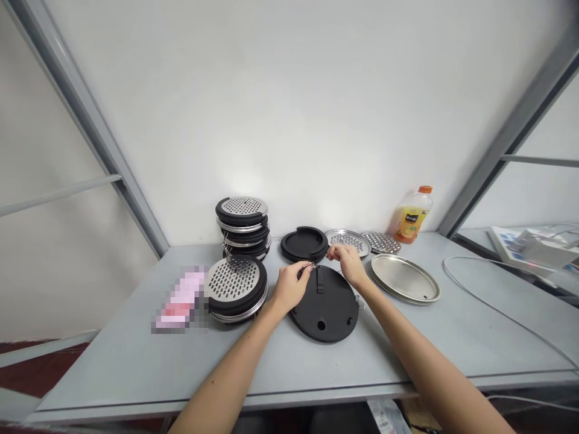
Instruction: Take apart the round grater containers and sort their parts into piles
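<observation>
A round black plastic disc [330, 313], with a raised rib and two holes, lies on the table in front of me. Near its far left edge, my left hand [290, 288] is closed in a pinch on a small bent metal wire [308, 265]. My right hand [345, 259] is closed too, above the disc's far right edge; what its fingers hold, if anything, is hidden. A wire loop [360, 303] sticks out at the disc's right side. Left of my left hand sits a black-rimmed grater assembly [233, 280] with a slotted metal face.
Behind are a stack of grater assemblies [243, 220], black rings [304, 242], and loose grater plates [348, 241] [381, 242]. Plain metal discs [404, 277], an orange drink bottle [414, 216] and a white cable [493, 301] are at right. A blurred pink item [181, 298] lies left.
</observation>
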`<state>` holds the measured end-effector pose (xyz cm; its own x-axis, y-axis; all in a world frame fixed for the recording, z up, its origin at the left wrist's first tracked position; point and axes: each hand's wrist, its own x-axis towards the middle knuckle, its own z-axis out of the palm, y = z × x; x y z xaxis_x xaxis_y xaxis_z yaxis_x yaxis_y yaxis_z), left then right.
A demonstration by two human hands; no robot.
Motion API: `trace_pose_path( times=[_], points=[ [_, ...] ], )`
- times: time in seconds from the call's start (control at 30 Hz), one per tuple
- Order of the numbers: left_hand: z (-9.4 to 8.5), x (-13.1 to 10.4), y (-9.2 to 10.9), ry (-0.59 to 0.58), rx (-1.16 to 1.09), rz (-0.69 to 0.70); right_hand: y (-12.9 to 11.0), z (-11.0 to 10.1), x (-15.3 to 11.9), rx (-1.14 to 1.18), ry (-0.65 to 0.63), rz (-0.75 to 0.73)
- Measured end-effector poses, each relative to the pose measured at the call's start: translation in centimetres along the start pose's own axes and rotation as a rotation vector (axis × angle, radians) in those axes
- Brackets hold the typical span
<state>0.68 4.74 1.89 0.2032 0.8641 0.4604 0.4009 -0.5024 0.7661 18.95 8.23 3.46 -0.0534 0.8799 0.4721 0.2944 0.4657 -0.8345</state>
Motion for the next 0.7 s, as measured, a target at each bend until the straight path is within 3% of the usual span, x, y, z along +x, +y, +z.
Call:
trace_pose_path(
  times=[0.13, 0.4, 0.7],
  points=[
    [-0.1, 0.0, 0.0, 0.001, 0.021, -0.004, 0.4, 0.9, 0.7, -0.001, -0.024, 0.006],
    [0.1, -0.1, -0.6, -0.041, 0.061, -0.019, 1.5, 1.0, -0.5, 0.037, -0.087, -0.025],
    [-0.2, 0.0, -0.3, -0.072, 0.101, -0.006, 0.8, 0.8, -1.0, -0.161, -0.224, -0.088]
  ],
)
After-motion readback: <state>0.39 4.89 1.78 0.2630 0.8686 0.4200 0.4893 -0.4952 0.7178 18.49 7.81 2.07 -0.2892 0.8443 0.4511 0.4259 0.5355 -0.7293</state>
